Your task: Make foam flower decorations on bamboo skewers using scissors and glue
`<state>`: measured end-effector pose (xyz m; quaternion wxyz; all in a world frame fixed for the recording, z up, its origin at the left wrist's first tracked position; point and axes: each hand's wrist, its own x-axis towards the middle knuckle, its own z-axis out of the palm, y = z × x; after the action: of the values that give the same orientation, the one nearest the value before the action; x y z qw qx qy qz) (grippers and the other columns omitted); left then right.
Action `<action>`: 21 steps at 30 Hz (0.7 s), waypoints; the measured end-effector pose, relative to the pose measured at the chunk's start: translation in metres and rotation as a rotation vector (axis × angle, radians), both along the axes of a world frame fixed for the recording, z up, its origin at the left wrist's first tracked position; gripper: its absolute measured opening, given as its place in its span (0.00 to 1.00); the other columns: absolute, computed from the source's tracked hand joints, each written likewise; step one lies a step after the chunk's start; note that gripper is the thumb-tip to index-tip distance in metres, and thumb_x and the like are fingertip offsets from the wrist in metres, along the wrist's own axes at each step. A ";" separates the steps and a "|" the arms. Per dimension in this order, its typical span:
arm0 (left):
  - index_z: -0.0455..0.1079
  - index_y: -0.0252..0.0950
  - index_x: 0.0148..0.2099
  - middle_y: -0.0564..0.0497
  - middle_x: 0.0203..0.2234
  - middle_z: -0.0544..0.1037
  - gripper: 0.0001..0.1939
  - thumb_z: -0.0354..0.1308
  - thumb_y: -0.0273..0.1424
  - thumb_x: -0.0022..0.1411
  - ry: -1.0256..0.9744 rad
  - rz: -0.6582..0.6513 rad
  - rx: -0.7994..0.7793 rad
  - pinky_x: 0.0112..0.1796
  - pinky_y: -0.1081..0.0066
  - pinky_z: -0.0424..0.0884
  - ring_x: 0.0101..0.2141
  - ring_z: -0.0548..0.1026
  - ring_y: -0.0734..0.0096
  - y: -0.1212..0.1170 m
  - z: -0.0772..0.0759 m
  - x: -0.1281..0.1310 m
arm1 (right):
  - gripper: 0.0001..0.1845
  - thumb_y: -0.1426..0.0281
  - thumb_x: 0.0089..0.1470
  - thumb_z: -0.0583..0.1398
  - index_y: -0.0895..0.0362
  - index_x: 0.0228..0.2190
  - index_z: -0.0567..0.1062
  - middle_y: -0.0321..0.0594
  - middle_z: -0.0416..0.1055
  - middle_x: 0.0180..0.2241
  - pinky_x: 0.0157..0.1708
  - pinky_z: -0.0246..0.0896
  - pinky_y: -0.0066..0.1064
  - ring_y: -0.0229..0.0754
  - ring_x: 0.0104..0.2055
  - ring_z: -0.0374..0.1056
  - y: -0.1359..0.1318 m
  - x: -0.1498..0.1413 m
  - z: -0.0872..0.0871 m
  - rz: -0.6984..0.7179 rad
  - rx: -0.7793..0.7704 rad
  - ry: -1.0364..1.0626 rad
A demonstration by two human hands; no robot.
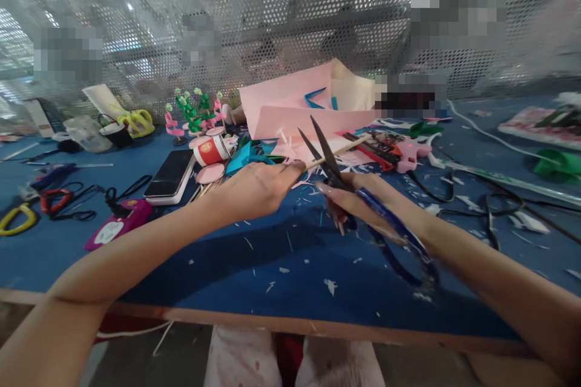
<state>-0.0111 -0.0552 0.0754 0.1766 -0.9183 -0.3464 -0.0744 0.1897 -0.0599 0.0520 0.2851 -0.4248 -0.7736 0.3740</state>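
Between the fingers of my left hand [265, 187] is one end of a thin wooden stick [347, 147], which slants up to the right. My right hand [363, 196] grips a pair of scissors with dark blue handles [399, 230]. The scissor blades [327, 151] are spread and point up and away, with the stick passing across them; whether they touch it I cannot tell. Just beyond my hands lie pink paper scraps [295, 148] and blue folded paper [242, 157]. Behind them stands a large folded pink sheet [285, 97].
On the left are a phone [170, 175], a purple case [120, 224], a red-and-white paper cup [211, 150] and yellow-handled scissors [18, 219]. A pink glue gun [412, 153] with a black cord lies right. Small green-and-pink paper plants [195, 112] stand before the perforated metal screen [272, 12].
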 end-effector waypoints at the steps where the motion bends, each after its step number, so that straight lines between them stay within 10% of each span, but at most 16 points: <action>1: 0.56 0.28 0.52 0.45 0.30 0.75 0.19 0.40 0.22 0.59 -0.012 0.006 -0.006 0.25 0.72 0.67 0.29 0.73 0.68 0.000 0.000 0.000 | 0.22 0.53 0.50 0.51 0.57 0.19 0.64 0.36 0.64 0.15 0.16 0.58 0.25 0.34 0.16 0.62 -0.001 -0.001 0.000 -0.019 0.022 -0.005; 21: 0.60 0.30 0.51 0.45 0.30 0.75 0.18 0.41 0.23 0.58 0.034 0.038 0.038 0.23 0.73 0.64 0.28 0.73 0.69 -0.003 0.008 0.000 | 0.18 0.56 0.48 0.55 0.58 0.19 0.63 0.34 0.62 0.16 0.17 0.56 0.25 0.33 0.17 0.60 -0.007 -0.003 0.005 -0.041 0.043 -0.028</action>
<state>-0.0112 -0.0583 0.0835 0.2011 -0.9093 -0.3591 -0.0622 0.1862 -0.0673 0.0565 0.2907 -0.4395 -0.7765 0.3454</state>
